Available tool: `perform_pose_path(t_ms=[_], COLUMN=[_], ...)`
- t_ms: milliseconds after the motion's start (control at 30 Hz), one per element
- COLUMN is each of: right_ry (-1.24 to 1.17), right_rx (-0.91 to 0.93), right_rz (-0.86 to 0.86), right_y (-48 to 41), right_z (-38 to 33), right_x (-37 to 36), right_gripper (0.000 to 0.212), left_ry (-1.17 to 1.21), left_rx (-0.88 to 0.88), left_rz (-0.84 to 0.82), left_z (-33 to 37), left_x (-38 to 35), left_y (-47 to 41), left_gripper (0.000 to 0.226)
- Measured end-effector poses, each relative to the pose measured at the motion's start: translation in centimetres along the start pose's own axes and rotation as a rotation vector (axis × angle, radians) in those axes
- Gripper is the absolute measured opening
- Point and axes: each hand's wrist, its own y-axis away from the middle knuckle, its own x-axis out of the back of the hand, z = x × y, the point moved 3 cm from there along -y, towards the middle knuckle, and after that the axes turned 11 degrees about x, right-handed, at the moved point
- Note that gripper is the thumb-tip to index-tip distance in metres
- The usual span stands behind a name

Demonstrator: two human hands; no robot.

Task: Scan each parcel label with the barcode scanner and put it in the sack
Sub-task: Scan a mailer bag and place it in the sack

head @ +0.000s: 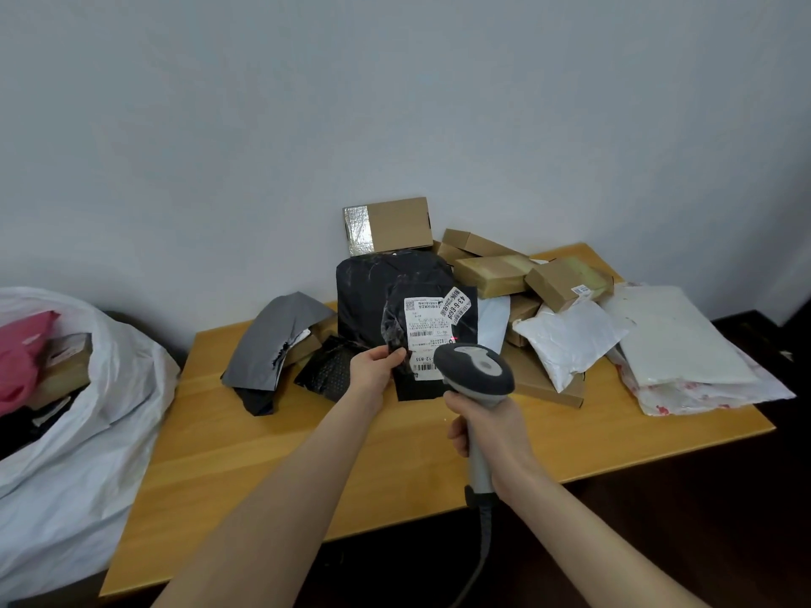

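Nearest to me, my right hand has its fingers wrapped round the grip of the barcode scanner, whose head is raised and aimed away from me. Just beyond it to the left, my left hand pinches the left edge of the black parcel, thumb on the front, holding it upright above the table. The parcel's label faces me with its long axis running up and down. The scanner head covers its lower right corner, and a red spot sits on the paper just above the head, so I judge the scan is under way. Behind are the waiting cardboard boxes and white mailers. The sack gapes well off to the left, on the holding hand's side.
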Motion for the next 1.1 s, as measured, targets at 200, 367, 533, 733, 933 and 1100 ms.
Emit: perform_pose_path(t_ms=[200,367,533,733,933,1100], right_ry=[0.047,0.077,0.066,0.043,0.021,0.003], right_rx=[-0.008,-0.011,-0.035,-0.047,-0.055,-0.036], right_rz=[-0.028,-0.046,-0.047,-0.074,-0.087,-0.101], right_y=[0.4,0.4,0.4,0.7,0.9,0.8], right_z=[0.0,0.0,0.0,0.0,0.0,-0.4], right_x=[0.3,0.4,0.6,0.7,1.0,0.9], right_gripper=[0.013,0.015,0.016,0.015,0.017,0.016], left_ry=[0.007,-0.024,-0.025,0.002,0.038,0.061], left_rx=[0.003,0.011,0.007,0.015,0.034,0.044], left_rz=[0.023,0.052,0.051,0.066,0.093,0.087], left_z=[-0.5,-0.6,-0.8,-1.1,-1.3,-1.3], left_x=[0.0,-0.2,-0.1,0.2,0.0,-0.2], left_y=[0.5,1.0,1.0,1.0,1.1,1.3], left_gripper=[0.027,0.03,0.019,0.025,0.03,0.022])
